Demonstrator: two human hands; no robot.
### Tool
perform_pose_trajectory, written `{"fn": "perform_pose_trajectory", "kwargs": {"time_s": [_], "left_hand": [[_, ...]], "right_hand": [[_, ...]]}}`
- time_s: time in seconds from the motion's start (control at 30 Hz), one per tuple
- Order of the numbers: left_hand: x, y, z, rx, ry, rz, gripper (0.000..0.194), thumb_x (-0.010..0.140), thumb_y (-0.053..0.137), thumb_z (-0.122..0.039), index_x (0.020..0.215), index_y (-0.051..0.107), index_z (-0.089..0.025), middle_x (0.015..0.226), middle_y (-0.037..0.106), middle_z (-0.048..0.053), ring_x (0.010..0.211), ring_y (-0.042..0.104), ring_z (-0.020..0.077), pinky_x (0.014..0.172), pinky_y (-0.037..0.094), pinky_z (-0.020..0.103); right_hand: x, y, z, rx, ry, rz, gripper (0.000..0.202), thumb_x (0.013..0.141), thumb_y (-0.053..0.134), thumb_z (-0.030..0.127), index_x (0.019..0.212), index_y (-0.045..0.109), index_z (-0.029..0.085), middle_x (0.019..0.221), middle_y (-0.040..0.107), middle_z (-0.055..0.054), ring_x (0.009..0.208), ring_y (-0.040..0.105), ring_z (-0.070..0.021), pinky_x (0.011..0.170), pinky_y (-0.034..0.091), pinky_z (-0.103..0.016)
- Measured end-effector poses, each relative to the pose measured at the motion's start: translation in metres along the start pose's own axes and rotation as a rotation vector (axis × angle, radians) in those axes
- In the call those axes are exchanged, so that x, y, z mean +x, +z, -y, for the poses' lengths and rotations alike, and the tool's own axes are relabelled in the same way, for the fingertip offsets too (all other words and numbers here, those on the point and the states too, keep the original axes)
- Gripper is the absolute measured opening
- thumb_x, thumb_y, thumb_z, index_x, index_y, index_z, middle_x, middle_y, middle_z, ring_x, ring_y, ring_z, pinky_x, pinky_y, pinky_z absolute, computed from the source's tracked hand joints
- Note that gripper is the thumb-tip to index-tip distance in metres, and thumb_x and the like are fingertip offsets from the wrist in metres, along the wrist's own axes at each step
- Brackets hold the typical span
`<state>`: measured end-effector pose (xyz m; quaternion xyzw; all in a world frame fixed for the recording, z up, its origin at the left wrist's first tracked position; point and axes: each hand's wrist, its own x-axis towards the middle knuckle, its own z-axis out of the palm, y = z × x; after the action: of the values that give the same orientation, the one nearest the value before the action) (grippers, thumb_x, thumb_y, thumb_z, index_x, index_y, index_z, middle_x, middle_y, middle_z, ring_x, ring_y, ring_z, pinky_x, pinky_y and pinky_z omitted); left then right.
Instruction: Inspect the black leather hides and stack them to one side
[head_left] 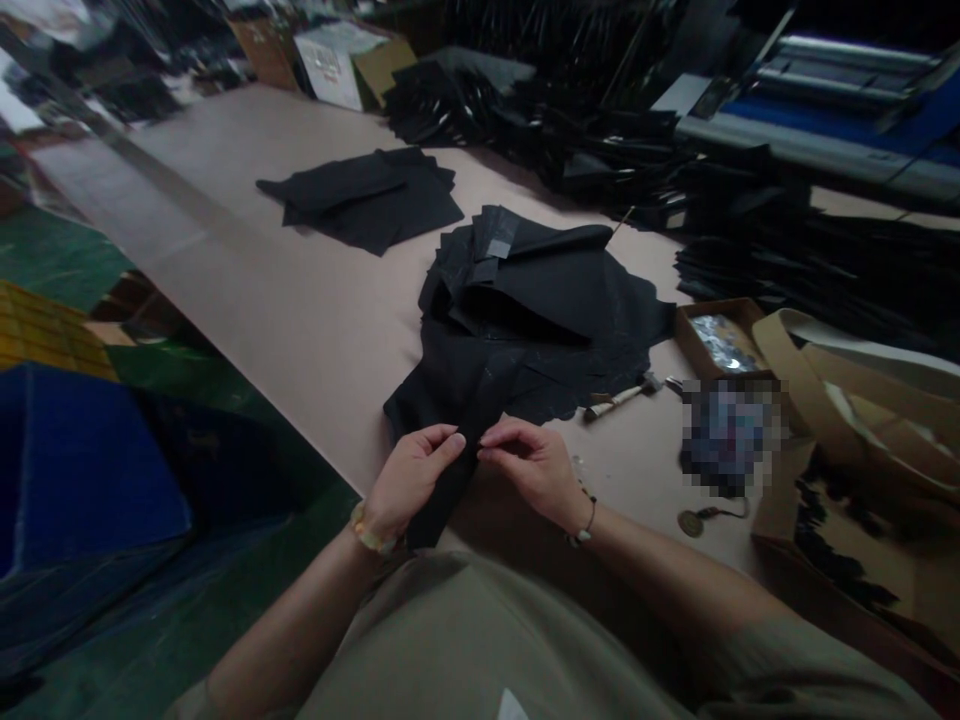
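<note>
A black fabric piece point(459, 385) lies at the table's near edge, its lower end hanging toward my body. My left hand point(416, 475) pinches this piece between thumb and fingers. Just to the right, my right hand point(534, 465) is closed in a pinch at the same piece's edge; whatever sits between its fingertips is too small and dark to make out. Beyond both hands spreads a pile of black fabric pieces point(547, 290), with a pale tag on top. A hammer point(622, 398) rests on the table against the pile's right side.
Farther back on the table point(300, 320) is another stack of black pieces point(367, 195). To the right stand a small box of shiny metal parts point(724, 340) and a larger cardboard box point(930, 560) holding black bits. A blue bin point(97, 460) is on the floor at left.
</note>
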<state>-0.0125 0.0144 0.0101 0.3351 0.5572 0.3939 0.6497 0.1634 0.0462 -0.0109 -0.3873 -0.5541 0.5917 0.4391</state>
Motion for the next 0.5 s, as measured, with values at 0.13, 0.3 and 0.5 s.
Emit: {"fn": "perform_pose_trajectory", "kwargs": {"time_s": [0.13,0.3,0.5], "left_hand": [[-0.0009,0.0015,0.002,0.02,0.006,0.0,0.043,0.079,0.07,-0.052,0.102,0.07,-0.015,0.083,0.071,0.001,0.07,0.06,0.0117,0.064,0.045,0.021],[-0.0019,0.0015,0.0063,0.045,0.04,-0.009,0.045,0.082,0.066,-0.052,0.109,0.071,-0.016,0.082,0.072,0.002,0.072,0.062,0.0136,0.064,0.046,0.022],[-0.0018,-0.0009,0.0069,0.207,0.108,-0.054,0.045,0.084,0.063,-0.053,0.109,0.073,-0.016,0.091,0.074,0.004,0.077,0.063,0.0153,0.069,0.047,0.023]], "right_hand": [[-0.0018,0.0014,0.0009,-0.035,0.033,-0.041,0.013,0.071,0.081,0.03,0.078,0.073,0.022,0.08,0.072,-0.003,0.076,0.065,-0.0167,0.07,0.053,-0.03],[-0.0019,0.0018,0.0007,-0.063,0.015,-0.075,0.011,0.071,0.08,0.028,0.077,0.074,0.022,0.079,0.073,-0.003,0.075,0.066,-0.0172,0.071,0.054,-0.03],[-0.0016,0.0004,0.0023,-0.123,-0.012,-0.052,0.008,0.072,0.08,0.027,0.077,0.076,0.023,0.078,0.074,-0.003,0.074,0.067,-0.0179,0.069,0.054,-0.031]]}}
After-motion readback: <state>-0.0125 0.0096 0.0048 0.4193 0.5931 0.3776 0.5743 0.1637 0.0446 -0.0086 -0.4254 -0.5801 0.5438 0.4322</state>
